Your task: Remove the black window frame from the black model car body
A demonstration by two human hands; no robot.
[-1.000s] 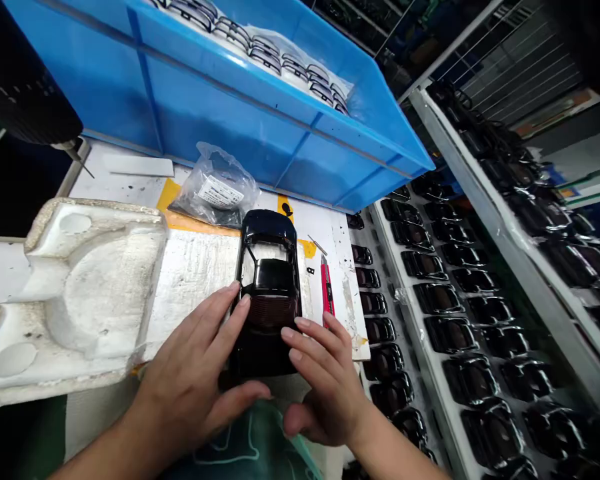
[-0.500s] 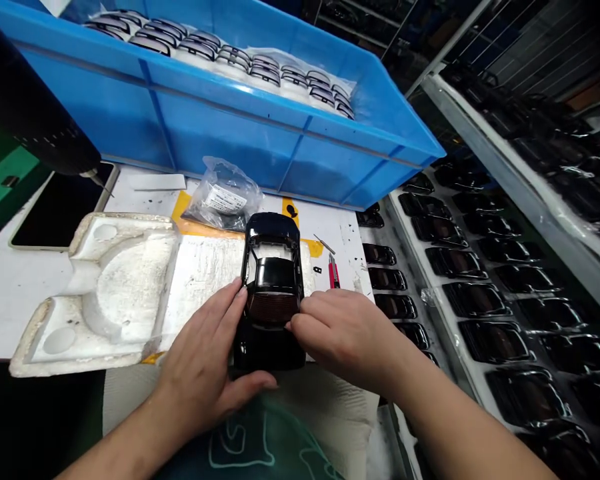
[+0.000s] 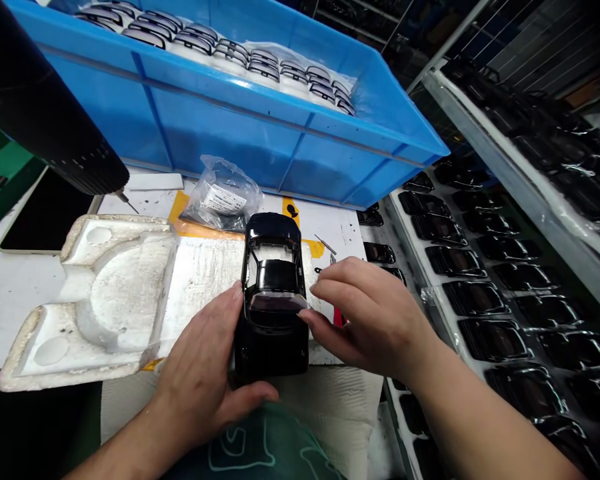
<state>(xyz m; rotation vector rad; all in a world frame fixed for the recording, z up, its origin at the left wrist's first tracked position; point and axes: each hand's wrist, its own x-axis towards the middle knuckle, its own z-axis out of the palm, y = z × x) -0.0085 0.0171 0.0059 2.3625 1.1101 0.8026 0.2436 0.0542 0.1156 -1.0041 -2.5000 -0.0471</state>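
Note:
A glossy black model car body (image 3: 273, 347) lies lengthwise on the white foam pad, with open window frames in its upper half. Against its left side rest the fingers of my left hand (image 3: 205, 360), the thumb bent round the near end, steadying it. My right hand (image 3: 370, 310) is at the car's right side with thumb and fingers apart, holding nothing that I can see. Its thumb tip is at the edge of the dark, shiny window piece (image 3: 275, 302). A red utility knife (image 3: 338, 316) lies partly hidden behind this hand.
A blue bin (image 3: 220, 107) of clear window parts stands behind. A black electric screwdriver (image 3: 80, 147) hangs at upper left over a phone (image 3: 45, 213). A foam mould (image 3: 120, 287) lies left, a plastic bag (image 3: 225, 197) behind the car. Racks of black car bodies (image 3: 467, 297) fill the right.
My right hand has loosened from its curled hold and drawn slightly right, fingers now apart. The screwdriver appears further right and lower. My left hand stays on the car.

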